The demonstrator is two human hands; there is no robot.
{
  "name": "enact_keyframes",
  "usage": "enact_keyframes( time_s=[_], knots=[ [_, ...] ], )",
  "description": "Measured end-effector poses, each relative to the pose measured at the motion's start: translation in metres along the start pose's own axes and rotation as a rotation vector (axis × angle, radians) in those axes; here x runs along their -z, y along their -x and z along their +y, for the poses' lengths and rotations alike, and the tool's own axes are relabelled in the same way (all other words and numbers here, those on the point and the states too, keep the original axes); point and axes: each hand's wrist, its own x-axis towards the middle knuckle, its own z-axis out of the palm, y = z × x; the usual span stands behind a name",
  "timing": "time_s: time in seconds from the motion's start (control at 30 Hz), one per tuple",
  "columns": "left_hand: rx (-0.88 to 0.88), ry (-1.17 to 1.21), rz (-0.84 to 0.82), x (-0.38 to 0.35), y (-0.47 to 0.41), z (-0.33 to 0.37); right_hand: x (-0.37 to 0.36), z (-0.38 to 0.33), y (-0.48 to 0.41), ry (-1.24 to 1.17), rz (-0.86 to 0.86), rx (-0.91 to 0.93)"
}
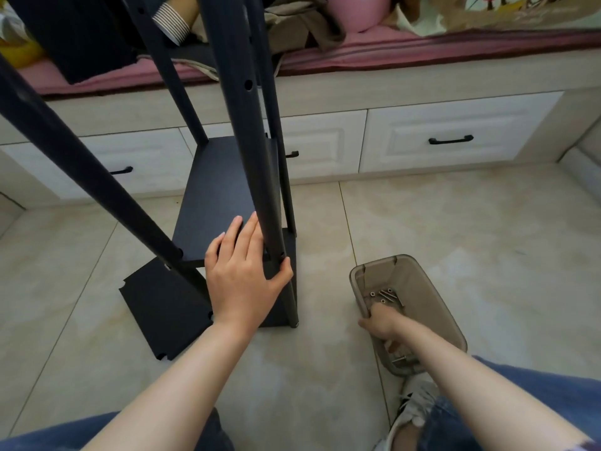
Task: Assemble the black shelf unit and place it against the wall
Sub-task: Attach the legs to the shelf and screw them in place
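The black shelf unit stands on the tiled floor, with several black poles (242, 102) rising toward the camera. One black shelf board (224, 196) is fitted low between the poles. My left hand (242, 275) rests on that board's near edge, with the thumb hooked round the near right pole. Another black board (156, 307) lies flat on the floor beneath. My right hand (380, 320) reaches into a clear brown plastic bin (406, 275) that holds several silver screws (385, 294). Its fingers are down inside the bin and mostly hidden.
White drawers with black handles (450, 139) run along the back under a pink cushioned bench (422, 50) piled with clothes and bags. A pink ball (361, 11) sits on the bench. My knees in blue jeans and a white shoe (419, 402) fill the bottom.
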Motion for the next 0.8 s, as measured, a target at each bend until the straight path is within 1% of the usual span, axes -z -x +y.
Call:
enact_keyframes(
  time_s=[0.07,0.2,0.37,0.5,0.6,0.63,0.67,0.73,0.8],
  knots=[
    [0.001,0.009,0.012,0.000,0.000,0.000,-0.006,-0.002,-0.005,-0.041,0.018,0.016],
    [0.005,0.021,0.022,-0.001,-0.001,0.003,-0.015,-0.009,-0.014,-0.241,0.005,0.036],
    [0.004,0.017,0.024,-0.001,-0.001,0.003,-0.028,-0.022,-0.021,-0.247,-0.041,0.091],
    [0.008,0.030,0.021,-0.001,-0.001,0.004,-0.033,-0.023,-0.028,-0.298,-0.104,0.130],
    [0.010,0.035,0.019,-0.001,-0.001,0.004,-0.034,-0.018,-0.034,-0.379,-0.092,0.135],
    [0.010,0.035,0.020,-0.001,-0.001,0.004,-0.034,-0.014,-0.035,-0.347,-0.079,0.135],
    [0.010,0.036,0.023,-0.001,-0.001,0.004,-0.035,-0.010,-0.036,-0.266,-0.069,0.134],
    [0.009,0.037,0.026,-0.002,-0.001,0.005,-0.039,-0.002,-0.036,-0.038,-0.067,0.121],
    [0.011,0.037,0.031,-0.002,-0.001,0.004,-0.046,0.004,-0.038,0.129,-0.090,0.102]
  ],
)
